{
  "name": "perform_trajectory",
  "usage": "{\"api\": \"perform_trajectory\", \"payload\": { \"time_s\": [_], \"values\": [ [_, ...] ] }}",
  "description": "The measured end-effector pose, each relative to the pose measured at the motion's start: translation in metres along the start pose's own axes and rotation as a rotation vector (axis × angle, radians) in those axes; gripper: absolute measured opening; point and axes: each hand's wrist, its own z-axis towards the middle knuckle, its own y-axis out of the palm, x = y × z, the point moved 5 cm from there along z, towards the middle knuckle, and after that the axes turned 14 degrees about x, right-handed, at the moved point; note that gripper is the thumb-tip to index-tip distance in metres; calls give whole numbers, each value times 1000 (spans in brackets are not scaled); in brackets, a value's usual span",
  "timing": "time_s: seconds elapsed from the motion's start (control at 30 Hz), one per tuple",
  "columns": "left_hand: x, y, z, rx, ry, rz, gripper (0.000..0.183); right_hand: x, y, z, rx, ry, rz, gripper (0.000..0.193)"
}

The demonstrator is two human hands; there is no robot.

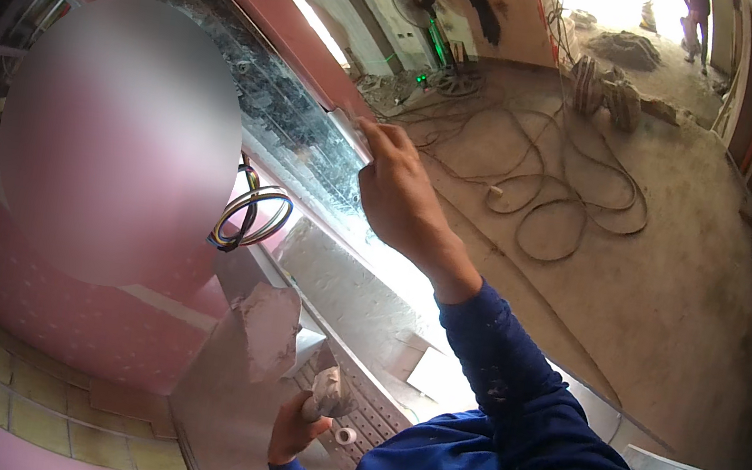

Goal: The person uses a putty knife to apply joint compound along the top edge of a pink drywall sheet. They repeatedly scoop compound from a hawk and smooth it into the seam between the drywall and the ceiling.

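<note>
My right hand [402, 186] is raised with its fingers closed on a putty knife, whose pale blade [349, 127] lies against the lower edge of a pinkish-red board [312, 43]. Most of that tool is covered by my fingers. Low in front of me, my left hand [296, 431] is closed around the handle of a broad, plaster-caked putty knife. A thick patch of pinkish-grey putty [268, 331] spreads across its blade, and a crusted lump [332, 392] sits by the grip. Shiny metal sheeting [301, 119] runs below the board.
A coil of coloured wires [249, 217] hangs beside a pink panel [95, 321]; a blurred oval covers part of it. Beneath me is a perforated metal plank [360, 416]. On the floor lie a looped cable [582, 206] and sacks [607, 94]. A distant person [696, 25] stands near the bright opening.
</note>
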Motion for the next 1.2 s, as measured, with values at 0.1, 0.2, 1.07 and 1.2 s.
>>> {"api": "perform_trajectory", "payload": {
  "time_s": [0.1,0.2,1.07,1.2],
  "values": [
    [3,-2,-2,26,24,-7,47,-16,8,-13,3,-90,-8,54],
    [3,-4,-7,52,70,-18,46,-22,-8,-16,-70,-52,53,52],
    [-15,3,-14,-15,-64,-41,45,7,31,-64,1,-64,-309,67],
    [-2,7,-8,-70,-18,0,45,12,3,-67,-75,-91,-108,60]
  ]
}}
